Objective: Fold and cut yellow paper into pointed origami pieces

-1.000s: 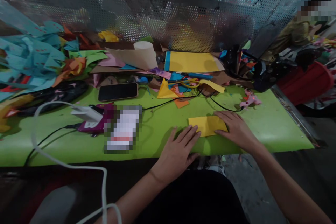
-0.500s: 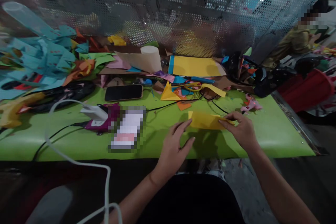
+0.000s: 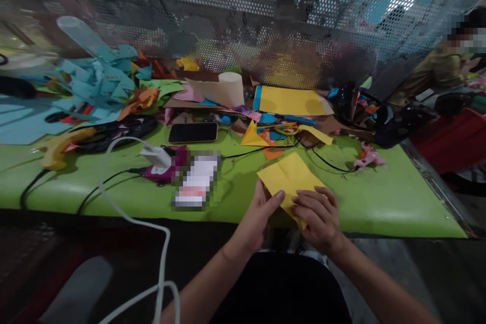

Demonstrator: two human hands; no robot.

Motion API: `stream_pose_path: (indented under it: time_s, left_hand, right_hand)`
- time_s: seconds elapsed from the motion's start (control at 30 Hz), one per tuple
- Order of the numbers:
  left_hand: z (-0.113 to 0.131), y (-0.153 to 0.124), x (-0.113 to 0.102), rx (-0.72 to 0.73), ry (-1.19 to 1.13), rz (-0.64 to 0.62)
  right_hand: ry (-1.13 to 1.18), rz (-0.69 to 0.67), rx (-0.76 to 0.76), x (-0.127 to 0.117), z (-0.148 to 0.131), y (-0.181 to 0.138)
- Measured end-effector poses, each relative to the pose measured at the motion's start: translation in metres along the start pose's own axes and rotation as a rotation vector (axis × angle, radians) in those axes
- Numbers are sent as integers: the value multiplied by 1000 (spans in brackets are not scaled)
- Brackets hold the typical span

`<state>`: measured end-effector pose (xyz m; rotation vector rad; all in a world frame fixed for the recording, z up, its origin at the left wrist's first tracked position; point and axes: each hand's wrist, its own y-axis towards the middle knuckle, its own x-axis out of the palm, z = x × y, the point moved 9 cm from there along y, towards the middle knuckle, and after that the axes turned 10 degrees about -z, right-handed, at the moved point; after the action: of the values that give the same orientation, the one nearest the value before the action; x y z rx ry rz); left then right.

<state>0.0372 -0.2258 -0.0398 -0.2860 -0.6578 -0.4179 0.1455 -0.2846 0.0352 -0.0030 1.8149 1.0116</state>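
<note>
A creased sheet of yellow paper is tilted between my two hands near the table's front edge. My left hand pinches its left side, the thumb on top and the fingers behind it. My right hand is at the lower right side, with curled fingers lying over the paper and its thumb hidden. Behind the sheet lie a folded yellow paper piece and small coloured scraps. A lit phone, blurred out, lies to the left of my left hand.
The green table carries a dark phone, a purple power strip with a white charger, and a yellow-handled glue gun. Blue folded papers pile up at left. A perforated metal panel stands behind. Another person sits at far right.
The yellow paper has turned and now shows a broad, diamond-like face. My left hand has taken hold of it, and my right hand has moved left and lower. The camera view has shifted left.
</note>
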Motion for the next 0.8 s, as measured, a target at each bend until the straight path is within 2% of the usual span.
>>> stream_pose_path:
  time_s: [0.1,0.2,0.3,0.4,0.5,0.63,0.7,0.8]
  left_hand:
    - [-7,2,-3,-34,-68,60]
    - [-10,5,-10,-56,-70,119]
    - [-6,6,-21,-31,-74,166]
    - [0,6,-32,-12,-63,218]
    - [4,6,-38,-24,-34,245]
    - [5,11,-37,-71,12,195]
    - [5,14,-34,-118,35,144]
    - [5,21,-27,-204,64,30]
  right_hand:
    - [24,-42,-40,9,-13,-5]
    - [16,-142,-47,16,-13,-10]
    - [-25,-209,31,14,3,-16]
    - [-30,-183,142,-1,27,-19]
    - [100,-206,257,-11,52,-19]
    - [440,-159,407,-20,88,-17]
    - [533,-136,436,-21,103,-13]
    - [572,-249,397,-10,110,0]
